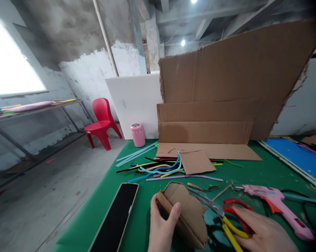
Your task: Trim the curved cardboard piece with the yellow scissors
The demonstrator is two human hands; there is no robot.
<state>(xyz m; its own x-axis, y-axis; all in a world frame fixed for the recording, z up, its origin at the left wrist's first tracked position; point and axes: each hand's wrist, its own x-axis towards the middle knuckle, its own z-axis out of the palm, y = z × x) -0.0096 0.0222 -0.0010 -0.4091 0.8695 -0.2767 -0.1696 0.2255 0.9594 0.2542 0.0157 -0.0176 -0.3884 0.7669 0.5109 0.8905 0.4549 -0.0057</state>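
My left hand (165, 218) is closed on a bent brown cardboard piece (190, 213) with a wavy cut edge; thumb in front, fingers behind. My right hand (260, 229) is closed around the red handles of a pair of scissors (236, 207). Their metal blades point left, close to the cardboard's right edge; I cannot tell whether they touch it. Two yellow handles (232, 229) show just below the red ones, and whether they belong to a separate tool is unclear. A pink glue gun (272, 196) lies to the right of the scissors.
A black-screened phone (116, 217) lies left on the green table (95, 224). Behind are several coloured pipe cleaners (158, 169), a small cardboard square (197, 162), a pink canister (138, 135) and a tall cardboard sheet (226, 77). A blue board (294, 157) lies at right.
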